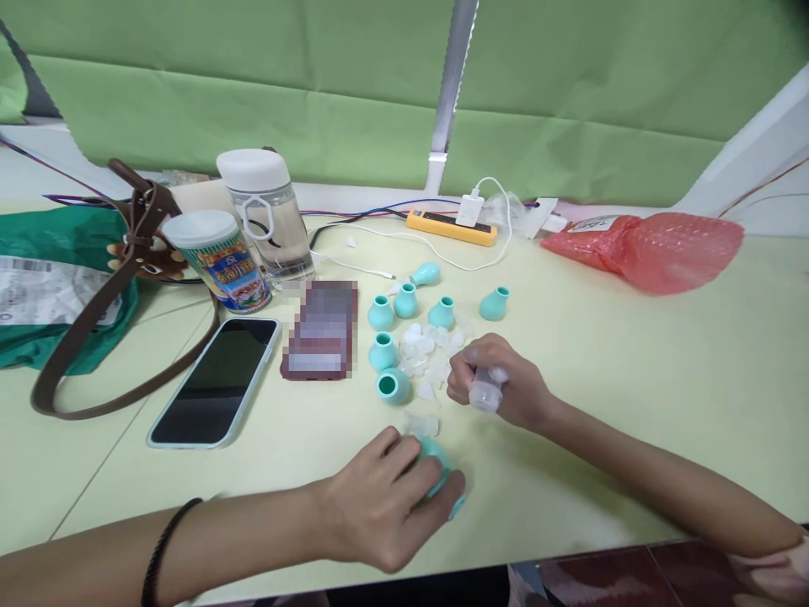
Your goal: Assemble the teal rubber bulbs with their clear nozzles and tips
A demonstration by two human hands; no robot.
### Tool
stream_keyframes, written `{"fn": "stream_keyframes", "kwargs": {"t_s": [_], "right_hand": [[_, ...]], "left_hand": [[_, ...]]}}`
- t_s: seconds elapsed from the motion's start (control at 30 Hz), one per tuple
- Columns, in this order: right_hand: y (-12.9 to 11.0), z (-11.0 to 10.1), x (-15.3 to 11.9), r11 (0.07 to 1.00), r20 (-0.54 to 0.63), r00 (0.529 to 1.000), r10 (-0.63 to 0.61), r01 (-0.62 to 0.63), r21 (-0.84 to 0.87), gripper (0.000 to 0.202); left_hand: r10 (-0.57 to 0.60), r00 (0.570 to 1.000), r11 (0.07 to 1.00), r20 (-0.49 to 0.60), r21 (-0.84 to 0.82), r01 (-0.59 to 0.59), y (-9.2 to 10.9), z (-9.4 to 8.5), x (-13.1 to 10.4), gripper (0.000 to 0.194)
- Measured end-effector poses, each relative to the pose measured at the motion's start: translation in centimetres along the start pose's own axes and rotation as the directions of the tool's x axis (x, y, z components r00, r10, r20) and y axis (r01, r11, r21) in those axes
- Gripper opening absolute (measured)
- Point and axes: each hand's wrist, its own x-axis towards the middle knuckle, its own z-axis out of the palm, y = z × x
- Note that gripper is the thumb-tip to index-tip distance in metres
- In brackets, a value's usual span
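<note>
My left hand [385,502] is closed around a teal rubber bulb [442,480] resting on the pale yellow table [600,405]. My right hand [499,384] grips a small clear plastic piece [486,392] just right of a pile of clear plastic pieces [430,354]. Several more teal bulbs [404,316] stand around that pile, one lying on its side [393,386]. A black band sits on my left wrist.
A phone [218,379] and a dark red booklet [322,329] lie left of the bulbs. Behind them stand a printed cup [221,261] and a water bottle [269,215]. A brown-strapped bag [94,312], yellow power strip [452,226] and red plastic bag [650,244] line the back.
</note>
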Motion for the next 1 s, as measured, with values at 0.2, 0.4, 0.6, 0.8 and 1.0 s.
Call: {"fn": "stream_keyframes", "kwargs": {"t_s": [0.2, 0.4, 0.6, 0.8, 1.0], "right_hand": [[-0.3, 0.7, 0.2, 0.991, -0.068, 0.989, 0.133, -0.131, 0.036, 0.032], [-0.5, 0.7, 0.1, 0.99, -0.05, 0.992, 0.118, -0.114, 0.076, 0.033], [-0.7, 2.3, -1.4, 0.995, -0.049, 0.997, 0.064, -0.067, -0.07, 0.037], [-0.1, 4.1, -3.1, 0.981, 0.01, 0.981, 0.194, -0.194, -0.014, 0.035], [-1.4, 3.5, -3.6, 0.795, 0.085, 0.969, -0.232, 0.239, -0.557, 0.027]], "left_hand": [[-0.364, 0.913, 0.929, 0.187, -0.003, 0.371, -0.2, 0.3, -0.1, 0.029], [-0.486, 0.853, 0.852, 0.189, -0.115, 0.511, -0.4, 0.5, -0.1, 0.034], [-0.602, 0.797, 0.667, 0.053, -0.516, 0.538, -0.1, -1.0, 0.7, 0.043], [-0.639, 0.769, 0.514, 0.009, -0.738, 0.436, 0.5, -2.5, 1.9, 0.029], [-0.809, 0.579, 0.277, 0.098, -0.807, 0.522, 0.8, -3.3, 2.3, 0.016]]}}
